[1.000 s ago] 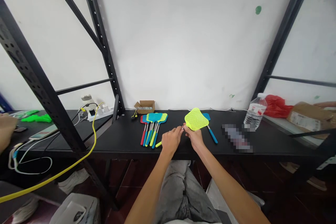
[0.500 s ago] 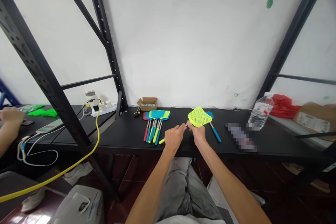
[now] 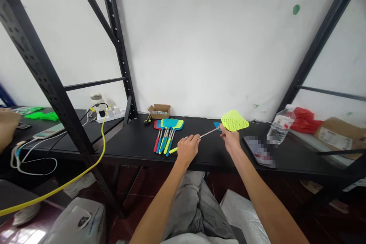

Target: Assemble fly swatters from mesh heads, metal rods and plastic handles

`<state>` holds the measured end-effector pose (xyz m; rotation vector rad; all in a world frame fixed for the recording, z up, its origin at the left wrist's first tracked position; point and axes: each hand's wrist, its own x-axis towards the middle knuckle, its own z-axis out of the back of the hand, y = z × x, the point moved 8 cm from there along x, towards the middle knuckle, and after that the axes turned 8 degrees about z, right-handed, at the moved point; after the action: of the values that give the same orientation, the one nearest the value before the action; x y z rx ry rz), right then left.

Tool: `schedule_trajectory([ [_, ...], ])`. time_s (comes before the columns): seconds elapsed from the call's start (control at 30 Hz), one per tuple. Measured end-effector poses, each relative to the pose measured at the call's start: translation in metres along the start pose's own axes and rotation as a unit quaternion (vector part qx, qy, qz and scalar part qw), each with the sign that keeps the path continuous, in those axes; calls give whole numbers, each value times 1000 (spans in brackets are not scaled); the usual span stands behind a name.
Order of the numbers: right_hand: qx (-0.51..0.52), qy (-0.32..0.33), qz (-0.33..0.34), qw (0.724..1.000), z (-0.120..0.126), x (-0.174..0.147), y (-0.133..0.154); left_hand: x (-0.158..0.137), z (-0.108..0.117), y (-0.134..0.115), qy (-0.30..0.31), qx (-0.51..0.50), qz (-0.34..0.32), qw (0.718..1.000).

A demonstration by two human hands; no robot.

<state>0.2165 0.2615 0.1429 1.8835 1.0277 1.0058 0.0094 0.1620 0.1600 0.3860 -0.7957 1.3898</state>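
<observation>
A yellow-green fly swatter [image 3: 235,121] with a thin metal telescopic shaft is stretched between both hands above the black table. My left hand [image 3: 188,148] is closed round its handle, whose yellow end sticks out to the left. Close below the swatter's head, my right hand [image 3: 229,137] pinches the shaft. Behind my right hand a blue fly swatter [image 3: 217,125] lies on the table, mostly hidden. Left of my hands, several fly swatters [image 3: 169,123] in red, blue and yellow-green lie overlapped, handles towards me.
An open cardboard box [image 3: 159,111] stands at the back of the table [image 3: 126,145]. A phone [image 3: 259,151] and a water bottle [image 3: 281,124] are on the right. A yellow cable [image 3: 104,137] hangs at left, near a power strip [image 3: 113,115] and another person's hand [image 3: 8,126].
My right hand has moved right with the swatter's head, away from my left hand. A long stretch of metal shaft now shows between them. The view has shifted slightly.
</observation>
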Motion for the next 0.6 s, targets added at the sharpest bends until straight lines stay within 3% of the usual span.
schedule_trajectory([
  [0.17,60,37,-36,997,-17,-19,-8,0,1,0,0,-3,4,1000],
  [0.43,-37,212,-40,976,-51,-63,-35,0,-3,3,6,6,-4,1000],
  [0.6,-54,205,-14,977,-51,-66,-41,0,-6,2,28,10,-8,1000],
])
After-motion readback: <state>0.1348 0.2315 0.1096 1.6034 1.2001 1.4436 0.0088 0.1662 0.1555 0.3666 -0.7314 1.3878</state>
